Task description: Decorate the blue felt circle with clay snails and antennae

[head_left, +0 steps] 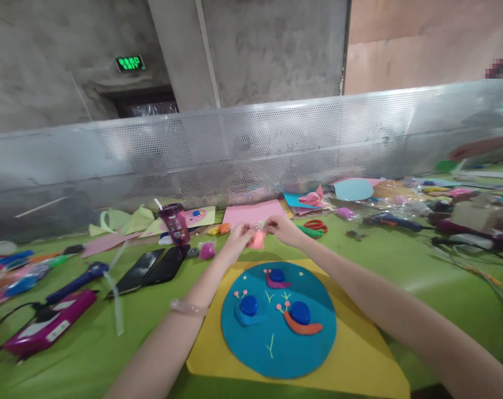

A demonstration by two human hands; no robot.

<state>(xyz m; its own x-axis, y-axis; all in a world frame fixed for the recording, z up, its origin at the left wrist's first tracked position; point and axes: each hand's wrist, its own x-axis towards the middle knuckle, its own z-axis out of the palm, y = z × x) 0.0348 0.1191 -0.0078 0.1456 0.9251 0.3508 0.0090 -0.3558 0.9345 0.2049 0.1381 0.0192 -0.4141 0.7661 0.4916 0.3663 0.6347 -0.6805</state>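
Note:
Both arms reach forward over the craft board. My left hand [242, 237] pinches the left side of a small coral-pink packet [258, 239] that looks like modelling clay in clear wrapping. The fingers of my right hand [278, 226] are closed at its upper right edge. Below them, a blue disc [272, 354] lies on a yellow sheet [368, 366]. It bears a purple snail [278, 284], a blue snail [251, 319] and an orange snail [305, 327], each with a round blue shell. Thin green grass strokes and small pale dots mark the disc too.
Left stand a purple cup [174, 224], a phone [168, 266], a glue gun [79, 281] and a magenta power strip [52, 324]. Behind my right hand lie red-handled scissors [317, 225]. A perforated metal barrier [285, 144] closes the back. Another person's arm [484, 148] reaches in at far right.

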